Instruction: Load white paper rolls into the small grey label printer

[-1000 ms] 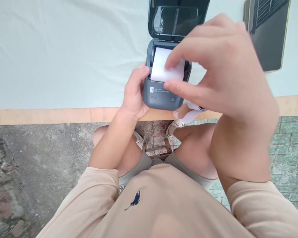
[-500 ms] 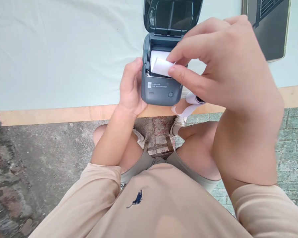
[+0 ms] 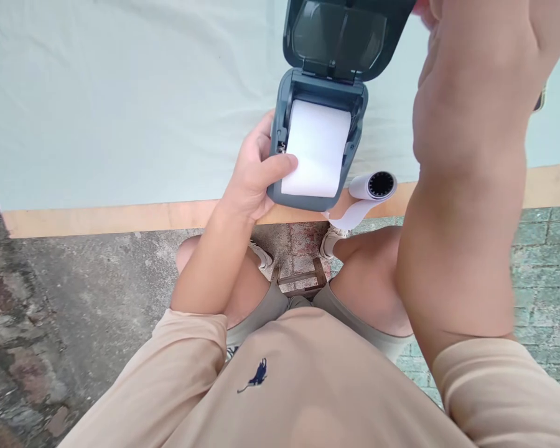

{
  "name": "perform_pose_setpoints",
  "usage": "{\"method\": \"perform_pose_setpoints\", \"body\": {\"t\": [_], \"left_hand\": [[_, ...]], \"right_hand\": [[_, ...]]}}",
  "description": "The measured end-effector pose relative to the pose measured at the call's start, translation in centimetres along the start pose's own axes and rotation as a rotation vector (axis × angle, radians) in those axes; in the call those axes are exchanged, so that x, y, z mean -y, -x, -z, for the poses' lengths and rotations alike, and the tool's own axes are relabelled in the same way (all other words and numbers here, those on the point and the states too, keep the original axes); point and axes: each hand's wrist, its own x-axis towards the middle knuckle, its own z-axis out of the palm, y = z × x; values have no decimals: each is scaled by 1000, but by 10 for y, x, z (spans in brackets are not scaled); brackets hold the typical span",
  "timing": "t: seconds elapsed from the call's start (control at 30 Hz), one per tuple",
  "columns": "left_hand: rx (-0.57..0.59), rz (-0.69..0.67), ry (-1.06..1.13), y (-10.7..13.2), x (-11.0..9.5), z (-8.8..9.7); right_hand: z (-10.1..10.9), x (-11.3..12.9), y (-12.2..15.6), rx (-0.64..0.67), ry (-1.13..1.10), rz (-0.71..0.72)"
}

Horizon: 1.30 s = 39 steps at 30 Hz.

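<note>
I have the left hand (image 3: 251,171) clasping the portable printer (image 3: 303,78) at its eight o'clock, thumb pressing the white paper (image 3: 318,140). The raised lid (image 3: 340,37) sits at twelve; by it, at two, the right hand (image 3: 483,37) is cropped, its grip unclear to me. A loose paper roll (image 3: 360,187) lies at four.

Bright, diffuse daylight, soft shadows; I see white paper (image 3: 320,140) nearly washed out and the right hand (image 3: 488,40) indistinct, perhaps blurred.
</note>
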Motion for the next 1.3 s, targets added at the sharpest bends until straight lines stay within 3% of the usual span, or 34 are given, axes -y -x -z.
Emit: {"method": "perform_pose_setpoints", "body": {"t": [0.07, 0.13, 0.3, 0.57, 0.77, 0.93, 1.03, 1.17, 1.3], "left_hand": [[15, 4, 12, 0, -1, 1], [7, 14, 24, 2, -2, 0], [-80, 23, 32, 6, -3, -9], [-107, 40, 52, 1, 0, -16], [-197, 92, 21, 1, 1, -7], [-134, 72, 108, 0, -3, -13], [-154, 77, 110, -1, -3, -14], [-230, 48, 101, -2, 0, -10], [-241, 74, 78, -3, 1, -4]], "right_hand": [[-1, 6, -3, -293, -160, 95], [-1, 15, -5, -439, -244, 133], [1, 25, -4, -177, -32, 90], [-1, 23, 0, 48, 83, 2], [-6, 25, -3, 58, 39, -80], [-7, 20, -6, 40, 26, -17], [-3, 17, -5, 43, -8, -8], [5, 17, -1, 96, -98, 13], [7, 17, 1, 175, -31, 6]]}}
